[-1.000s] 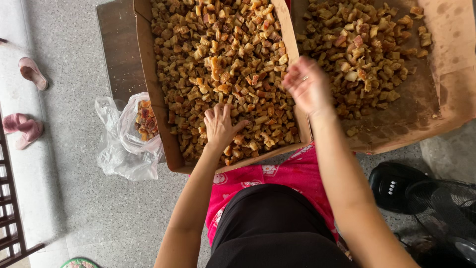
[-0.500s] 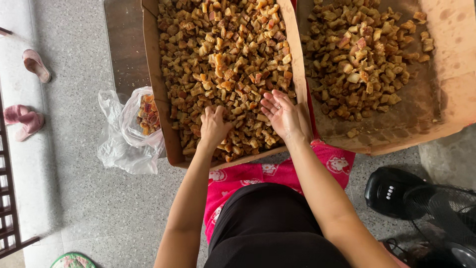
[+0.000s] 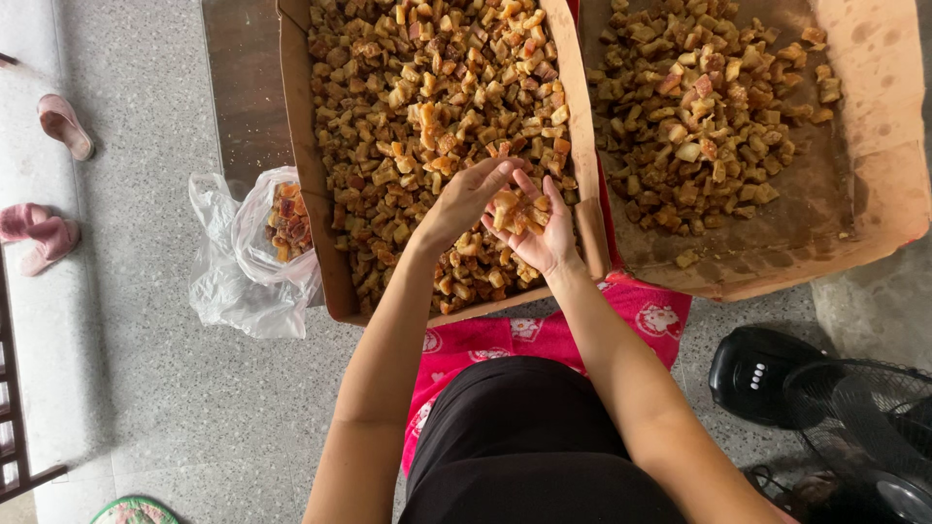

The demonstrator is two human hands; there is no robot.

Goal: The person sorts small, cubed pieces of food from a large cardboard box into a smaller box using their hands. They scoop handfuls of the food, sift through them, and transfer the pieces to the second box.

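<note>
Two shallow cardboard trays lie on the floor in front of me. The left tray (image 3: 296, 146) is filled with small brown and orange cubed pieces (image 3: 408, 87); the right tray (image 3: 874, 165) holds a thinner scatter of the same pieces (image 3: 699, 107). My right hand (image 3: 534, 228) is cupped palm up over the near end of the left tray, holding a small heap of pieces. My left hand (image 3: 461, 199) hovers right beside it, fingers reaching onto that heap.
A clear plastic bag (image 3: 248, 257) with some orange pieces lies left of the left tray. A black floor fan (image 3: 825, 417) stands at the lower right. Pink slippers (image 3: 44, 233) lie at the left on the grey speckled floor. A pink cloth (image 3: 544, 335) lies under my lap.
Both hands were pressed into the pieces at the near end of the left tray; now they have lifted, the right one turned palm up with a scooped handful, the left meeting it.
</note>
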